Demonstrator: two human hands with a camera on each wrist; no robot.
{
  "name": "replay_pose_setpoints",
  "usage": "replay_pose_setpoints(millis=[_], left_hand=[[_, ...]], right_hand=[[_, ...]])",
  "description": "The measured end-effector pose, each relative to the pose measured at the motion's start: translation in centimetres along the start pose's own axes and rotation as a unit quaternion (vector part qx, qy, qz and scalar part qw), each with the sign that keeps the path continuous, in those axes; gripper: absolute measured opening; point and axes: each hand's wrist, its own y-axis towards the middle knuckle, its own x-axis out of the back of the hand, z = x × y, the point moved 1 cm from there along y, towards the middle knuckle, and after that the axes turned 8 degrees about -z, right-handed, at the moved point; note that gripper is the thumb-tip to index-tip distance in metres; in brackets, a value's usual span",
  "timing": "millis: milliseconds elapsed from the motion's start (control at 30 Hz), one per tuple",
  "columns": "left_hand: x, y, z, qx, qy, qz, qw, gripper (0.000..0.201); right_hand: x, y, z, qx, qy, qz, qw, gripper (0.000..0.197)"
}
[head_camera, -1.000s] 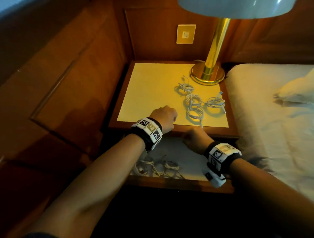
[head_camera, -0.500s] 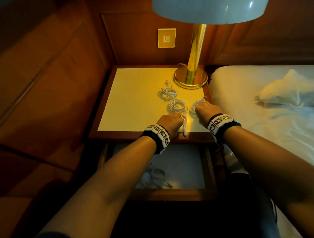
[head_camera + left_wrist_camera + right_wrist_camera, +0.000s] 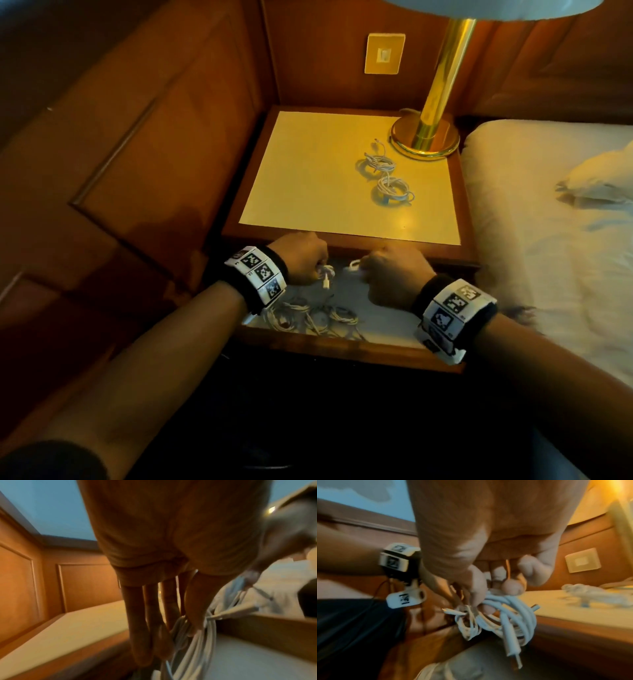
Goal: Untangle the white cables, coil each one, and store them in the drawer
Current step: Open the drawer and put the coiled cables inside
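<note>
Because the drawer point(image 3: 346, 349) stands pulled out below the front edge of the desk point(image 3: 342, 192), both hands are brought low over its pale floor, each carrying one coiled cable for storage. Toward the drawer's left side, the left hand point(image 3: 301, 262) is held knuckles up with its grip closed on a white coil point(image 3: 193, 639); in the left wrist view the loops are pinched between the thumb and the long fingers point(image 3: 147, 622), probably so that the coil stays wound until it is set down. At the drawer's near left corner, a loose heap of white cables point(image 3: 315, 315) is already stored. Toward the drawer's right side, the right hand point(image 3: 394, 277) is clamped on a second coil point(image 3: 510, 615), whose plug ends hang free below the curled fingers. Beyond the drawer, on the desk top, two more coiled cables point(image 3: 385, 176) are left lying, one touching the other, just in front of the brass lamp base point(image 3: 424, 142); these are judged to be next for storing. Right of the drawer, a bed point(image 3: 548, 240) is seen.
</note>
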Motion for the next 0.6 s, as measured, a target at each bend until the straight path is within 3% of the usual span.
replay_pose_setpoints(millis=[67,167,400,500,600], left_hand=[[-2.1,0.1,0.9,0.033,0.022,0.042,0.998,0.008],[-4.9,1.2,0.8,0.043,0.041,0.065,0.996,0.013],[-9.2,2.9,-0.4,0.066,0.023,0.088,0.994,0.018],[-8.9,2.7,-0.3,0.062,-0.003,0.092,0.994,0.015],[-6.2,3.4,0.0,0.08,-0.046,0.067,0.993,0.007]], right_hand=[[-2.1,0.2,2.0,0.038,-0.01,0.064,0.997,0.013],[-5.4,2.1,2.8,0.055,-0.038,0.101,0.993,0.007],[-10.9,5.0,1.4,-0.003,-0.017,0.136,0.991,0.024],[-11.7,5.1,1.1,-0.014,0.033,0.16,0.986,0.025],[-10.6,5.3,-0.1,-0.032,0.094,0.137,0.986,0.016]])
